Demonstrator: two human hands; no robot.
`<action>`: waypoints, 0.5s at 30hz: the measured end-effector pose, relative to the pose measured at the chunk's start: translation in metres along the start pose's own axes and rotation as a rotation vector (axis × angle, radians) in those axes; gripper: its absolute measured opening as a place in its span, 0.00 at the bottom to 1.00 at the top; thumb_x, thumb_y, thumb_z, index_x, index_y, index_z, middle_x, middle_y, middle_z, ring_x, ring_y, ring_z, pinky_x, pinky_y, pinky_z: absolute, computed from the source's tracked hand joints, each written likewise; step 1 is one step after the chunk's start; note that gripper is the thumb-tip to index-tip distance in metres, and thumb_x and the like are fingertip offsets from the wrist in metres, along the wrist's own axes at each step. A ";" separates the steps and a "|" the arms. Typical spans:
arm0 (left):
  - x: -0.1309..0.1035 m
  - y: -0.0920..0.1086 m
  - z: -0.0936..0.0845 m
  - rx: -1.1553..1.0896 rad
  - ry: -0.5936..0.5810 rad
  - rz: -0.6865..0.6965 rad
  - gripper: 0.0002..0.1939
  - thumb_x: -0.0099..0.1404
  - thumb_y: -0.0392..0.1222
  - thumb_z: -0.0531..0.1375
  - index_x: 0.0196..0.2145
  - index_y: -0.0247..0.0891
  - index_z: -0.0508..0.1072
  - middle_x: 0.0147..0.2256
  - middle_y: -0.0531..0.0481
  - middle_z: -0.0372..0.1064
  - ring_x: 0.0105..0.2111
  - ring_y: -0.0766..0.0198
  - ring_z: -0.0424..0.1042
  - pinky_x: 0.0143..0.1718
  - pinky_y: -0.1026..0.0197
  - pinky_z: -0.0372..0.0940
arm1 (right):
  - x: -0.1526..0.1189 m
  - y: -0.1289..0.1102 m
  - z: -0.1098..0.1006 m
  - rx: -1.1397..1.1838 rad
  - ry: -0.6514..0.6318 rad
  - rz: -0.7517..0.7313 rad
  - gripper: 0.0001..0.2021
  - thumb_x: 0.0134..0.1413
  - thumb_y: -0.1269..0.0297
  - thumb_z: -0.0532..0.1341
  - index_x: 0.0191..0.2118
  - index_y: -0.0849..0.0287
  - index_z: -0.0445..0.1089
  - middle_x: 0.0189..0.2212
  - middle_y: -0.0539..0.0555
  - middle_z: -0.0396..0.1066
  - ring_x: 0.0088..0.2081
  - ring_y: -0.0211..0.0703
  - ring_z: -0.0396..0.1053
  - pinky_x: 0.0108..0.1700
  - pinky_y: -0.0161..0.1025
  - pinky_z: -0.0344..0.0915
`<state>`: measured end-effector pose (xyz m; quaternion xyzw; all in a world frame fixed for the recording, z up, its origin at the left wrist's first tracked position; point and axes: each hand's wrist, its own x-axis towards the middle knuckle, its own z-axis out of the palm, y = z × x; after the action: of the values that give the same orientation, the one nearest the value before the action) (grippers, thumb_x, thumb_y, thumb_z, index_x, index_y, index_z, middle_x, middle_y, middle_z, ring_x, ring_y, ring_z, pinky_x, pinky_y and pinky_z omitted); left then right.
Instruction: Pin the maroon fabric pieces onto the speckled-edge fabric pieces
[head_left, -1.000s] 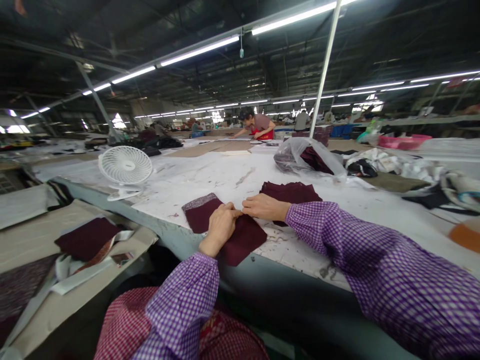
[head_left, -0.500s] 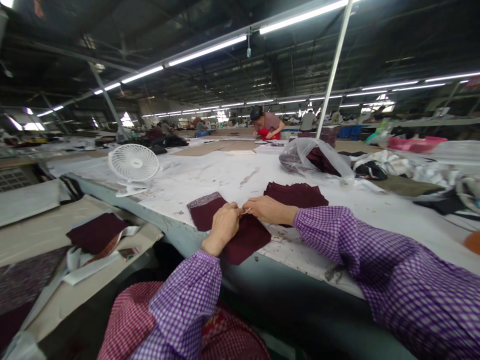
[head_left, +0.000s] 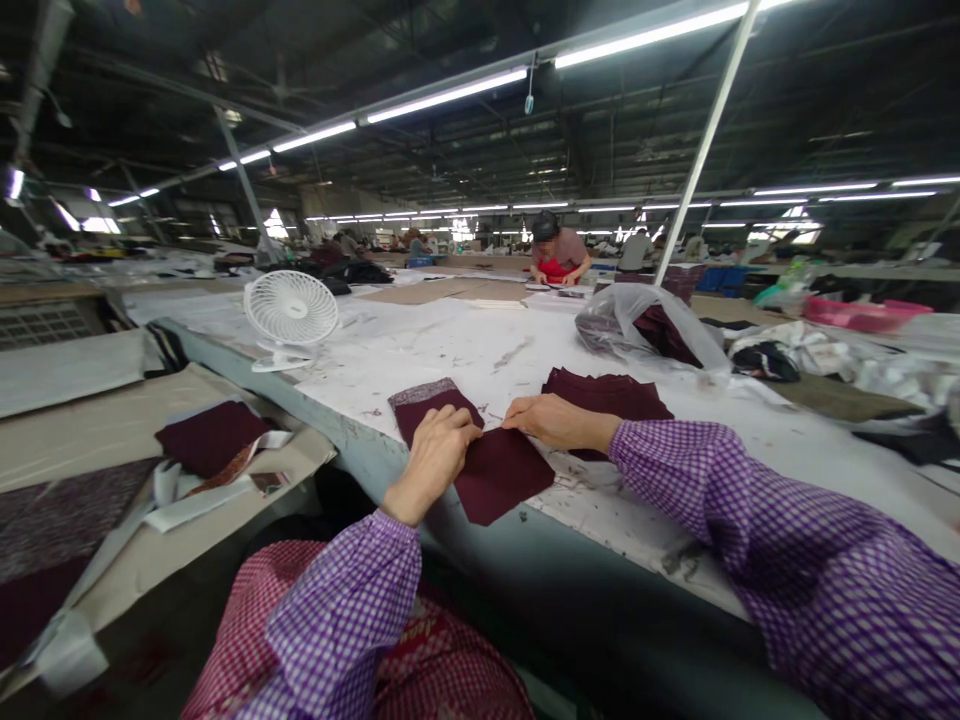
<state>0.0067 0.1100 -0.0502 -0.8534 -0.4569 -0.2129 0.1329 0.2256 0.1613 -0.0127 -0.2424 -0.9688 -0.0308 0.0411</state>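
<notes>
A maroon fabric piece (head_left: 504, 476) lies at the near edge of the table, one side hanging slightly over it. My right hand (head_left: 556, 420) pinches its far edge between thumb and fingertips. At the piece's upper left, my left hand (head_left: 436, 452) is closed with curled fingers on the same edge; its thumb is mostly hidden. Under and beyond the left fingers rests another maroon piece (head_left: 429, 404) with a speckled grey strip (head_left: 420, 390) along its far side. Behind my right hand sits a stack of maroon fabric pieces (head_left: 607, 392).
A white fan (head_left: 291, 308) stands at the table's left edge. Farther back are a clear plastic bag (head_left: 619, 318) with maroon cloth and a person (head_left: 559, 255) bending over the table. Left of me, a lower surface holds maroon fabric (head_left: 206, 438) and pale strips. A pole (head_left: 705, 150) rises at right.
My hands have moved a little apart along the fabric's far edge, and the small white bit between my fingertips no longer shows. The view has swung slightly left.
</notes>
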 end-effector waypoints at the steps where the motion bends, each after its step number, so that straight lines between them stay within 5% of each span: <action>1: 0.000 0.000 0.000 0.010 0.006 0.014 0.15 0.68 0.37 0.48 0.36 0.41 0.75 0.35 0.47 0.69 0.37 0.59 0.61 0.37 0.54 0.53 | 0.001 -0.001 -0.002 -0.029 -0.033 -0.001 0.17 0.54 0.80 0.51 0.45 0.65 0.72 0.41 0.61 0.71 0.40 0.43 0.69 0.43 0.37 0.63; 7: 0.001 -0.002 -0.001 0.021 -0.008 0.053 0.16 0.69 0.38 0.48 0.36 0.42 0.75 0.34 0.47 0.68 0.37 0.58 0.61 0.37 0.55 0.53 | 0.013 -0.017 -0.019 -0.213 -0.208 0.018 0.23 0.53 0.79 0.51 0.54 0.58 0.67 0.41 0.61 0.69 0.38 0.44 0.69 0.38 0.36 0.63; 15: -0.014 -0.021 0.004 -0.193 0.019 -0.089 0.13 0.69 0.40 0.50 0.36 0.40 0.74 0.35 0.48 0.68 0.38 0.61 0.64 0.40 0.60 0.58 | 0.031 -0.028 -0.026 -0.369 -0.309 0.009 0.28 0.53 0.77 0.52 0.59 0.50 0.62 0.36 0.58 0.70 0.31 0.41 0.68 0.32 0.35 0.58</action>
<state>-0.0171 0.1131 -0.0600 -0.8390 -0.4705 -0.2698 0.0449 0.1870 0.1487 0.0154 -0.2518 -0.9405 -0.1696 -0.1527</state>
